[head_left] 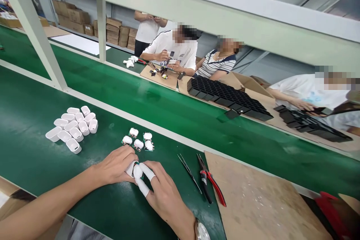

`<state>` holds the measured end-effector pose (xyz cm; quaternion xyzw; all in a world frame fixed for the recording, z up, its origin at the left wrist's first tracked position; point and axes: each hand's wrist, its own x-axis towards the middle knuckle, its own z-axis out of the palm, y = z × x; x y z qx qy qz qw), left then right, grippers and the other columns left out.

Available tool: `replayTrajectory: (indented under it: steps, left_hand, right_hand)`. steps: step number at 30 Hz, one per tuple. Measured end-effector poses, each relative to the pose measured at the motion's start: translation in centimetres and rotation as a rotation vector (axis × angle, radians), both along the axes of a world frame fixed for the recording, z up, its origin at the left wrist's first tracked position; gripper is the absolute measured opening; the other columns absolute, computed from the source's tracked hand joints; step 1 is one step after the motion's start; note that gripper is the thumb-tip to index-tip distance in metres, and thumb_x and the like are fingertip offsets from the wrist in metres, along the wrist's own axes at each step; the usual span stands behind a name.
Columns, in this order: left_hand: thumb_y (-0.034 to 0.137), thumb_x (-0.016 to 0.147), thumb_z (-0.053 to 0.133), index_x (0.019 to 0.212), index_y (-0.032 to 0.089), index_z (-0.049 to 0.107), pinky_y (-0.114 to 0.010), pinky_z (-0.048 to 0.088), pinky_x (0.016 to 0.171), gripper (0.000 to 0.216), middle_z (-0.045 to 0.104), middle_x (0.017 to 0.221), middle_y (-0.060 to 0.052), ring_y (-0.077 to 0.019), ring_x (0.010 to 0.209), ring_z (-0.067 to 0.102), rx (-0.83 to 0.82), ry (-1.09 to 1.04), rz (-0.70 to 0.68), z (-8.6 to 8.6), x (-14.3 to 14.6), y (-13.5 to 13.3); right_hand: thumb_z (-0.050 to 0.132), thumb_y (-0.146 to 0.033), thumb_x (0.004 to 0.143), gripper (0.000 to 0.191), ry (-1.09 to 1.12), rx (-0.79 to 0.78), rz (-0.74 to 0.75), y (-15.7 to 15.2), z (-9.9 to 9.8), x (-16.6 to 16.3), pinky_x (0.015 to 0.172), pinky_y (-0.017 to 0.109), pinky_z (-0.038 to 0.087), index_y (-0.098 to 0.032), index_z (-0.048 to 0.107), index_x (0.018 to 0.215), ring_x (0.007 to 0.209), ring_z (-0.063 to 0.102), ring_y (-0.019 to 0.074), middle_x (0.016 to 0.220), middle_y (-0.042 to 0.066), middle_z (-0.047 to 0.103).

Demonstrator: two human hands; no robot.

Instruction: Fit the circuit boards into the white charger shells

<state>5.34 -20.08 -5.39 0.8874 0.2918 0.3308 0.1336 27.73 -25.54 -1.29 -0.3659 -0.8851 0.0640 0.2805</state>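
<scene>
Both hands meet low on the green mat. My left hand [116, 165] pinches a small white plastic shell [131, 168]. My right hand [161, 191], with white finger cots on two fingers, presses a small circuit module [137, 170] against that shell. Just beyond the fingertips lie several loose circuit modules [138, 141] with white parts on green boards. A cluster of several empty white shells [73, 129] sits to the left.
Tweezers [189, 171] and red-handled cutters [209, 182] lie right of my hands, beside a brown cardboard sheet [258, 202]. A green conveyor belt [157, 105] runs behind. Across it, several people work at black trays [227, 97]. A slanted white post [33, 30] stands at left.
</scene>
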Motion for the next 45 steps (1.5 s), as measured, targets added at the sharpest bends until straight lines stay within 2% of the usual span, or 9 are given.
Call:
replayTrajectory:
  steps: [5,9,13,18,22,26,33,40,45]
  left_hand:
    - [0.061,0.097,0.063,0.115,0.018,0.056,-0.038,0.051,0.076,0.048,0.063,0.100,-0.008,-0.0246,0.088,0.060,-0.029,0.037,-0.010,-0.4,0.1,-0.1]
    - [0.062,0.090,0.073,0.113,0.020,0.057,-0.036,0.053,0.078,0.051,0.063,0.104,-0.007,-0.0245,0.092,0.063,-0.234,0.007,-0.050,-0.6,0.2,-0.2]
    - [0.041,0.085,0.082,0.109,0.021,0.057,-0.034,0.055,0.082,0.040,0.063,0.107,-0.006,-0.0234,0.097,0.064,-0.437,-0.023,-0.092,-0.5,0.4,-0.3]
    - [0.025,0.079,0.081,0.103,0.021,0.057,-0.035,0.054,0.086,0.034,0.062,0.107,-0.005,-0.0234,0.099,0.063,-0.509,-0.050,-0.078,-0.3,0.6,-0.2]
    - [0.028,0.078,0.083,0.099,0.021,0.057,-0.034,0.053,0.083,0.034,0.060,0.103,-0.004,-0.0227,0.097,0.062,-0.542,-0.049,-0.060,-0.1,0.4,-0.2]
    - [0.050,0.076,0.088,0.098,0.020,0.059,-0.034,0.051,0.081,0.047,0.059,0.101,-0.004,-0.0236,0.097,0.061,-0.565,-0.049,-0.104,-0.3,0.1,0.0]
    - [0.063,0.069,0.088,0.092,0.019,0.059,-0.032,0.049,0.076,0.058,0.059,0.099,-0.004,-0.0219,0.091,0.060,-0.562,-0.042,-0.121,-0.4,0.3,0.3]
    - [0.057,0.076,0.086,0.094,0.019,0.062,-0.031,0.049,0.076,0.048,0.058,0.096,-0.003,-0.0225,0.091,0.060,-0.533,-0.013,-0.132,-0.4,0.3,0.4]
    - [0.034,0.081,0.083,0.093,0.019,0.062,-0.032,0.053,0.084,0.028,0.061,0.102,-0.005,-0.0230,0.095,0.063,-0.497,-0.039,-0.165,-0.8,0.4,0.4]
  right_hand:
    - [0.050,-0.008,0.098,0.034,-0.042,0.000,0.003,0.2,0.2,0.0,0.083,0.048,0.065,-0.015,0.056,0.131,0.105,0.065,0.0312,0.123,0.018,0.064]
    - [0.059,-0.019,0.102,0.041,0.030,0.000,-0.008,0.3,-0.1,0.3,0.090,0.048,0.064,-0.019,0.050,0.142,0.114,0.066,0.0307,0.130,0.017,0.064]
    - [0.064,-0.018,0.100,0.035,0.026,0.025,0.028,0.1,-0.8,0.1,0.094,0.051,0.062,-0.021,0.056,0.134,0.120,0.064,0.0319,0.133,0.015,0.065]
    - [0.064,-0.022,0.100,0.026,-0.070,0.038,0.038,0.2,-0.7,-0.5,0.097,0.053,0.059,-0.018,0.062,0.126,0.125,0.060,0.0351,0.131,0.015,0.066]
    - [0.063,-0.028,0.101,0.024,-0.087,0.028,0.082,1.1,-0.1,-0.4,0.093,0.051,0.059,-0.017,0.063,0.123,0.118,0.062,0.0331,0.126,0.015,0.067]
    - [0.066,-0.033,0.100,0.031,-0.003,-0.019,0.102,2.1,-0.2,-0.1,0.084,0.044,0.059,-0.022,0.063,0.128,0.100,0.063,0.0257,0.115,0.011,0.066]
    - [0.060,-0.021,0.102,0.024,-0.068,0.037,0.250,2.2,-0.6,0.2,0.093,0.045,0.059,-0.021,0.065,0.125,0.114,0.058,0.0275,0.123,0.012,0.065]
    - [0.064,-0.029,0.101,0.044,0.068,-0.064,0.212,3.2,-1.3,0.4,0.090,0.044,0.060,-0.024,0.053,0.143,0.108,0.063,0.0256,0.120,0.012,0.064]
    - [0.063,-0.023,0.100,0.032,0.053,0.029,0.228,3.3,-1.7,0.5,0.086,0.044,0.060,-0.022,0.058,0.132,0.104,0.063,0.0269,0.112,0.011,0.067]
